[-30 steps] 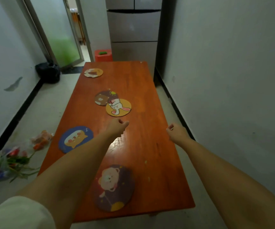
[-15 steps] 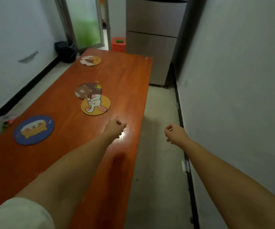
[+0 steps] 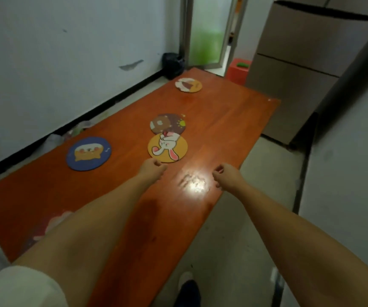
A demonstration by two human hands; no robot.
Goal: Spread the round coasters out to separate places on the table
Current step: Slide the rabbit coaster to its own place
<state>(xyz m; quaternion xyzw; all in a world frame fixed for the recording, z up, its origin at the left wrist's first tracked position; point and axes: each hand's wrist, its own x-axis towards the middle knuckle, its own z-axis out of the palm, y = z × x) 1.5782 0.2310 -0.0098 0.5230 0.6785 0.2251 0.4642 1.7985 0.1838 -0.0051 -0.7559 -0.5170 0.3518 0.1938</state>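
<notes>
Coasters are lying along the orange table [image 3: 234,120]: at far left the blue coaster [image 3: 89,153] is sitting well apart, then the brown coaster [image 3: 167,124] and the yellow rabbit coaster [image 3: 167,148] are touching, seemingly overlapping, with the pale coaster [image 3: 188,85] lying alone farther off. You are reaching your left hand [image 3: 152,169], fingers loosely curled and holding nothing, just beside the rabbit one. Your right hand [image 3: 226,176] is hovering half-curled and empty over the table edge. Separating that pair looks like your step; you are probably needing a pinch at the rabbit's near rim next.
</notes>
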